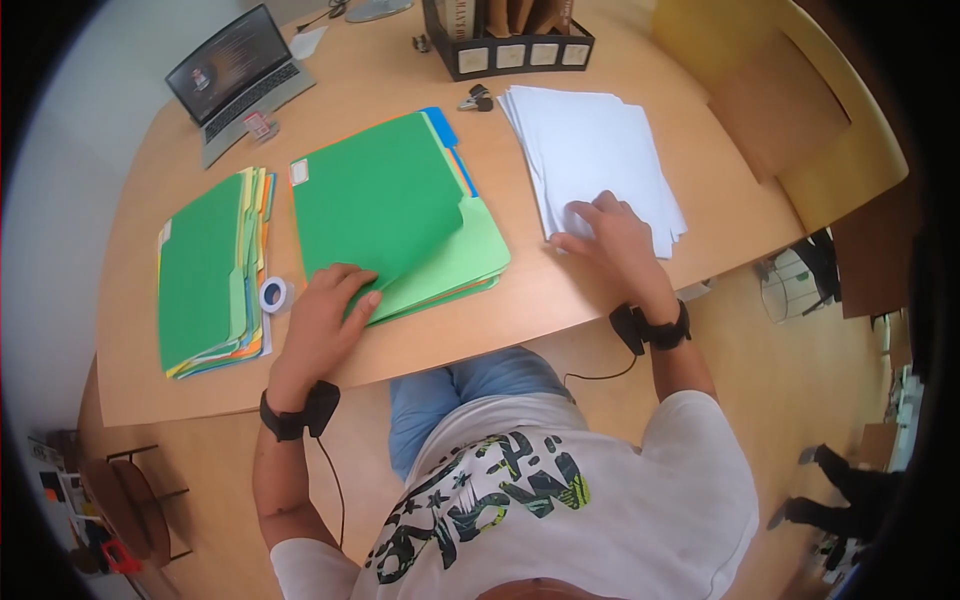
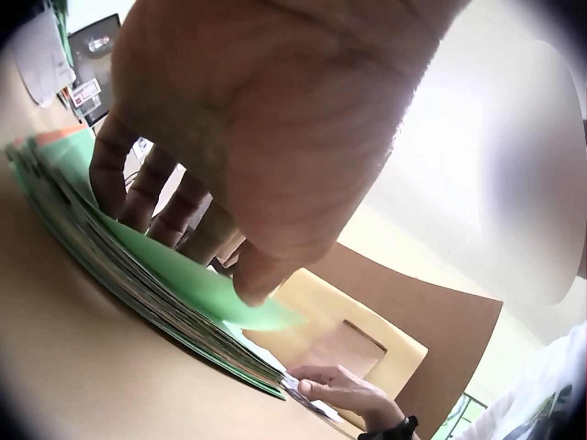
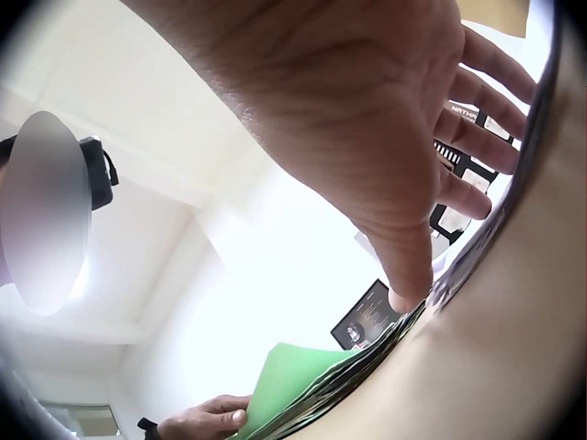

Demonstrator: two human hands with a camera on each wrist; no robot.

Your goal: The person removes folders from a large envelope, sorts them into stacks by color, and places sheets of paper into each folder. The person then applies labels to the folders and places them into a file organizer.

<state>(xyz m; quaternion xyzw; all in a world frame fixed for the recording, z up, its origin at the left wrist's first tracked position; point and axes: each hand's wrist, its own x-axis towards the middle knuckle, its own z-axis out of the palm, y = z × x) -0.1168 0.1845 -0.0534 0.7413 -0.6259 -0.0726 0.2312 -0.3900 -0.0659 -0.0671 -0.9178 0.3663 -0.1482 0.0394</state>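
On the desk lies a stack of green file folders [image 1: 375, 185], its top cover bent up at the near right over a lighter green inner side. My left hand [image 1: 325, 315] pinches the near edge of that cover, fingers above and thumb beneath; the green flap [image 2: 174, 275] shows between them in the left wrist view. My right hand [image 1: 615, 240] rests on the near left corner of a pile of white paper [image 1: 590, 150]. In the right wrist view, its fingers [image 3: 477, 137] extend over the pile, with the thumb at the edge.
A second folder stack [image 1: 205, 275] stands at the left, with a tape roll [image 1: 275, 294] beside it. A laptop [image 1: 240, 80] sits at the far left, a black organizer [image 1: 515, 55] with books at the back, and small black clips [image 1: 477, 98] before it. A yellow chair [image 1: 800, 120] is at the right.
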